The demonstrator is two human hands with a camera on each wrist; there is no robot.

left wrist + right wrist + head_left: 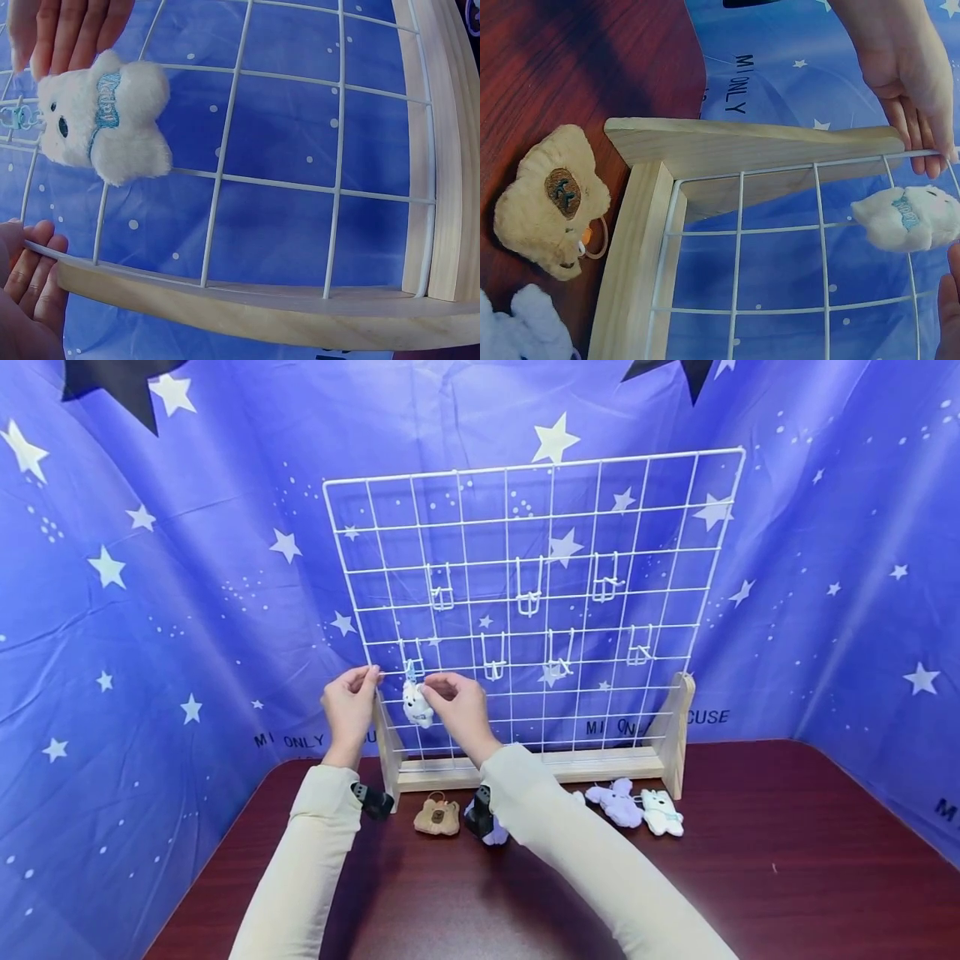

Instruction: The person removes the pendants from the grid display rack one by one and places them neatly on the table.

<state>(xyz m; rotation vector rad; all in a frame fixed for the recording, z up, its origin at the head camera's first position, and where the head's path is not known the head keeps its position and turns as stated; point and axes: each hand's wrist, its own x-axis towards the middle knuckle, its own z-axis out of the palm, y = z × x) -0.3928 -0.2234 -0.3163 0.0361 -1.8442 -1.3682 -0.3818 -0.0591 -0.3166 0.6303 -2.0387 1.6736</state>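
Note:
A white plush keychain (417, 704) with a blue strap hangs at a lower-left hook (412, 653) on a white wire grid (530, 514). Its blue-lettered scarf shows in the left wrist view. At the plush's head, my right hand (461, 710) has thumb and fingertips together, pinching its right side. My left hand (350, 710) grips the grid's left edge wire between thumb and fingers, just above the wooden side support (386, 752). In the right wrist view the same plush (904, 217) lies between both hands, and the right hand is mostly cut off.
More hooks (528, 597) hang on the grid in two rows. Along its wooden base (562, 767) a brown plush (437, 817), a purple plush (618, 802) and a white plush (662, 813) lie on the dark red table (712, 893). Another purple plush (495, 835) is partly behind my right wrist.

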